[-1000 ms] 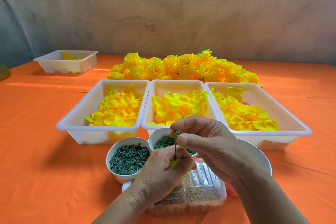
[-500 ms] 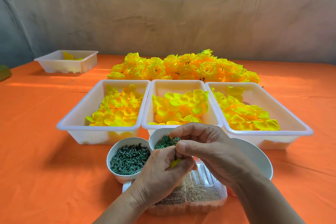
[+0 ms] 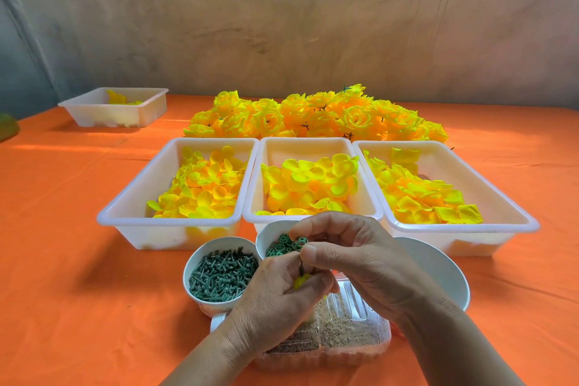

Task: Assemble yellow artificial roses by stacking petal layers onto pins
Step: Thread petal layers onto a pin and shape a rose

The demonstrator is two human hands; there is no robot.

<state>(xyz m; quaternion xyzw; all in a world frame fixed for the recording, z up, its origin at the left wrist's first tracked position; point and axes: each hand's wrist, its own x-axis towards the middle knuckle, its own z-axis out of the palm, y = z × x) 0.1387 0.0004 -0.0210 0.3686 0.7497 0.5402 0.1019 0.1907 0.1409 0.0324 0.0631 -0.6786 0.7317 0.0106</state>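
My left hand (image 3: 275,294) is closed around a small yellow bud (image 3: 301,281) on a thin dark pin (image 3: 301,266) that points up. My right hand (image 3: 357,260) pinches a green ring (image 3: 301,241) at the top of the pin, just over a small bowl of green rings (image 3: 272,250). Three white trays of loose yellow petal layers stand behind the hands: left (image 3: 175,220), middle (image 3: 313,142) and right (image 3: 529,224). Finished yellow roses (image 3: 313,116) are heaped behind the trays.
A white bowl of green pins (image 3: 219,274) stands left of my hands. A white bowl (image 3: 445,273) lies partly hidden behind my right wrist. A clear plastic box (image 3: 344,335) sits under my hands. A smaller tray (image 3: 147,110) stands far left on the orange tablecloth (image 3: 78,291).
My right hand has come down along the pin with the green ring, closer to my left hand. The left hand has stayed in place.
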